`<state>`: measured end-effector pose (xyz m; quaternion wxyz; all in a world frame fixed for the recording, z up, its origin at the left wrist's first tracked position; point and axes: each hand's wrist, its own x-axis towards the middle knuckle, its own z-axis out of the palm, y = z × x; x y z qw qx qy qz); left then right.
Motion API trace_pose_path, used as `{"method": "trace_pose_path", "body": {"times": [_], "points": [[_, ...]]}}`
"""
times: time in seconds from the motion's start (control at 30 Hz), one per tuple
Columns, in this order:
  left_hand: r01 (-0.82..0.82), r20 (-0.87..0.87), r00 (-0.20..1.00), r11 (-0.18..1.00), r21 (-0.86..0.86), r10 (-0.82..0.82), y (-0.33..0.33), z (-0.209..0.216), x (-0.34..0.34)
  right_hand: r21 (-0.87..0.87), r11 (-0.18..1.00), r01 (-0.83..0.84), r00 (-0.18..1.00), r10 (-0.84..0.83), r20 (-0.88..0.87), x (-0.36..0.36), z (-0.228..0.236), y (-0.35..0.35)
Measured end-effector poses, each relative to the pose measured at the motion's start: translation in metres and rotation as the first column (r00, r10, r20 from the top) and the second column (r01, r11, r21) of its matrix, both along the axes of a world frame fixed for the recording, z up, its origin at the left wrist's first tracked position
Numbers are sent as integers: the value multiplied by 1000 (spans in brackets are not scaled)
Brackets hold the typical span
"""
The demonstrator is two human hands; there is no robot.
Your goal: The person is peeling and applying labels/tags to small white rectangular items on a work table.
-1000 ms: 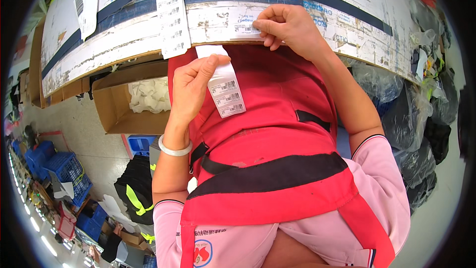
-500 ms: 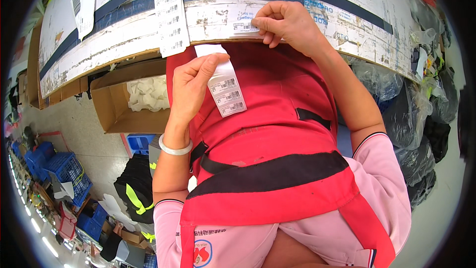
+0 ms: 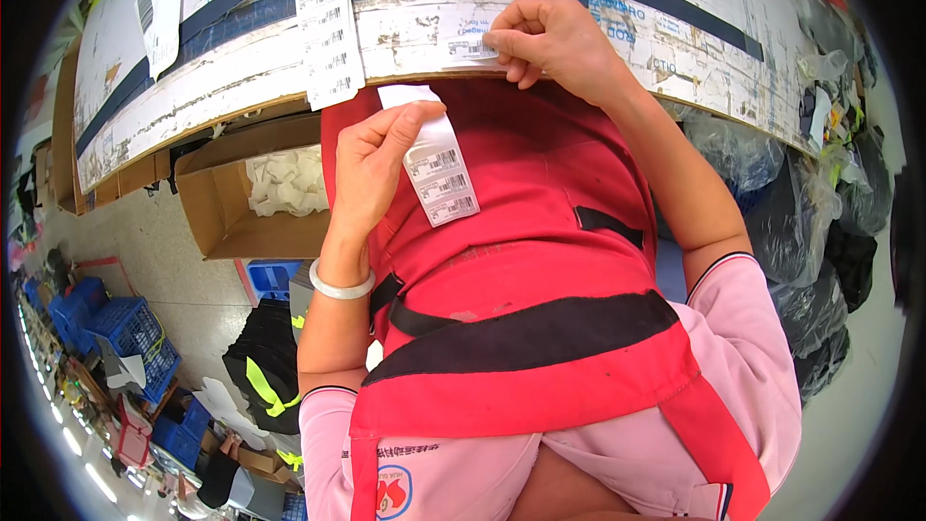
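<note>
My left hand [image 3: 376,159] is closed, thumb against fingers, on a strip of white barcode labels [image 3: 439,178]. The strip hangs over my red apron, and its upper end is bare white backing. At the edge of the worn white board [image 3: 405,48], my right hand [image 3: 555,43] pinches a single barcode label [image 3: 471,49]. That label lies close to the board; whether it sticks there I cannot tell. Left of it, a long label sheet [image 3: 328,34] lies across the board and overhangs its near edge.
More label paper [image 3: 166,19] lies at the board's far left. Below the board stands an open cardboard box [image 3: 207,207] of crumpled white scraps. Dark plastic bags [image 3: 791,222] crowd the right side. Blue crates [image 3: 135,338] and black folded items [image 3: 258,352] stand at lower left.
My right hand has shifted slightly up and left, still pinching the label. The left hand and its strip stay almost in place.
</note>
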<state>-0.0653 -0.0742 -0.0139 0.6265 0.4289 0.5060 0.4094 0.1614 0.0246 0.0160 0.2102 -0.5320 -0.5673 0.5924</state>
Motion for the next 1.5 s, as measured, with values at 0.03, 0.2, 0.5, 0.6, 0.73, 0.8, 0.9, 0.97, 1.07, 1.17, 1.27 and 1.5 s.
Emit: {"method": "trace_pose_path", "body": {"times": [0.03, 0.2, 0.5, 0.6, 0.73, 0.8, 0.9, 0.97, 1.07, 1.17, 1.27, 1.5], "points": [[1, 3, 1000, 1000, 2, -1, 0, 0, 0, 9, 1000, -7, 1000, 7, 0, 0, -1, 0], [7, -2, 1000, 1000, -23, -7, 0, -1, 0, 33, 999, -13, 1000, 12, 21, -3, 0, -1], [-26, -23, 999, 997, -73, 25, 2, -1, 4, 143, 989, -28, 991, 8, 134, -4, 7, -3], [-44, 60, 997, 996, -74, 48, -2, -2, 2, 129, 992, -5, 999, 11, -45, 19, 11, 4], [24, 125, 992, 985, -173, -3, -6, 11, -3, 432, 878, 207, 949, -288, 131, 88, 0, 56], [32, 105, 994, 991, -130, -18, -5, 12, 1, 528, 819, 225, 908, -373, 192, 129, -17, 91], [22, 104, 995, 993, -117, -9, -5, 11, 1, 448, 821, 354, 864, -470, 178, 142, -29, 124], [7, 66, 998, 997, -74, -2, -5, 13, 3, 587, 791, 171, 808, -454, 375, 142, -40, 126], [8, 76, 997, 998, -58, -4, -7, 14, 0, 626, 766, 146, 724, -514, 460, 134, -39, 123], [-34, 51, 998, 998, -57, 37, -7, 17, -2, 722, 690, 51, 715, -530, 456, 113, -20, 103], [-57, 56, 997, 996, -65, 60, -7, 22, 0, 557, 830, 29, 982, -127, 140, 51, 17, 30], [-93, 170, 981, 996, -12, 94, -4, 21, 1, -224, 966, -130, 945, 53, -323, -14, 11, -60]]}}
